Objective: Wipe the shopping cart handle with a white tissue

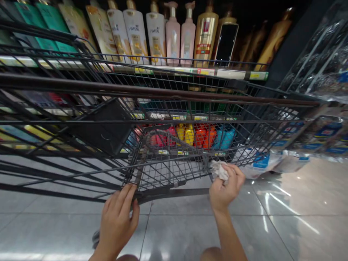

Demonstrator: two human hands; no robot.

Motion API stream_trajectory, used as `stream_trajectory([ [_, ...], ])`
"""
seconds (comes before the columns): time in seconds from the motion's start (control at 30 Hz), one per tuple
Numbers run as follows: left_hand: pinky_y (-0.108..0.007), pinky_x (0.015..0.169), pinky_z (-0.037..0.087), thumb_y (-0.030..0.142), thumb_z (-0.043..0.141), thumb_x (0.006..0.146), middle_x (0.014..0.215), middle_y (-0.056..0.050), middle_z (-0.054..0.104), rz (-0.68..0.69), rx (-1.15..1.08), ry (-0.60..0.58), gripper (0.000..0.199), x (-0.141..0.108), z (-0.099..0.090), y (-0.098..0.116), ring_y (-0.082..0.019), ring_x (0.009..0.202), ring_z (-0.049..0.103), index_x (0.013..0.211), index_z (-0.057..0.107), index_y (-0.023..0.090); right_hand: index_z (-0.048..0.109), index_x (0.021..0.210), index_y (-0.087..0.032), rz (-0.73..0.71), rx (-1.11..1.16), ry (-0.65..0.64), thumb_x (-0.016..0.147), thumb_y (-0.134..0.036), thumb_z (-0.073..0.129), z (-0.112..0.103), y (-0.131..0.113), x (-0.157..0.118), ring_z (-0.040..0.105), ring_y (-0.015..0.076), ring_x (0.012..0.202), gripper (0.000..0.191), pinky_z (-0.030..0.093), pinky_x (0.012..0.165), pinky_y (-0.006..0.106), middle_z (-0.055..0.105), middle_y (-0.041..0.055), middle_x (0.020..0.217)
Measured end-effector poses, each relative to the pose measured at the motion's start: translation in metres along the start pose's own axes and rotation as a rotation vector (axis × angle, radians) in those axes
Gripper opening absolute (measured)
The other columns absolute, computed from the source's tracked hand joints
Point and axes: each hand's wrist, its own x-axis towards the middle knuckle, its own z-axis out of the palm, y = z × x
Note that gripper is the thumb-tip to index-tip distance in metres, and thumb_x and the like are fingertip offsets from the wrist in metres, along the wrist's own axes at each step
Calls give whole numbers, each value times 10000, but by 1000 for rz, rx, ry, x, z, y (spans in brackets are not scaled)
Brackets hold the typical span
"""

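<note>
White crumpled tissue (219, 170) is sitting pinched in the right hand (225, 189), just beside the shopping cart (163, 93), which is stretching crosswise ahead; the left hand (119, 214), loosely bent, is resting on the cart's lower edge.

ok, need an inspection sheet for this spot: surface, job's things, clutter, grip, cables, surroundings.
Surface: glossy grey tile floor, bright reflections at right.
Job's things: dark wire cart; crumpled white wad, paper or cloth unclear.
Clutter: white-and-blue packs low down, right of centre.
Grip: left hand touches the cart's lower frame; right hand holds the wad at the cart's wirework.
Cables: nothing seen.
Surroundings: shelves of bottles behind the cart; shiny packets at far right.
</note>
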Motion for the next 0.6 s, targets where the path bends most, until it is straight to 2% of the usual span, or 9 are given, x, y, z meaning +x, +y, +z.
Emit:
stream_trajectory([
  [0.17, -419, 842, 472, 76, 612, 822, 1077, -186, 658, 2, 10, 24, 614, -2, 4, 0, -293, 913, 608, 1406, 423, 89, 635, 974, -174, 144, -55, 136, 802, -138, 500, -12, 50, 36, 573, 230, 1020, 221, 466, 967, 479, 567, 81, 987],
  [0.3, -444, 838, 472, 88, 618, 820, 1085, -206, 648, -6, 5, 34, 657, -2, 5, 2, -320, 932, 608, 1437, 392, 86, 598, 1101, -163, 230, -71, 223, 757, -189, 534, -19, 80, 56, 580, 229, 1035, 351, 466, 988, 464, 575, 89, 1039],
  [0.47, -453, 836, 470, 111, 607, 830, 1090, -207, 641, -11, 19, 34, 680, 0, 5, 4, -330, 945, 605, 1463, 359, 94, 698, 927, -168, 305, -101, 288, 713, -233, 573, -22, 101, 70, 585, 264, 1098, 256, 427, 1048, 471, 612, 95, 1027],
  [0.6, -459, 851, 463, 136, 594, 840, 1090, -203, 635, -19, 21, 27, 655, -3, 6, 4, -333, 961, 603, 1454, 369, 99, 690, 1124, -151, 367, -87, 300, 784, -279, 524, -14, 106, 73, 582, 270, 1162, 399, 429, 1060, 473, 632, 119, 1117],
])
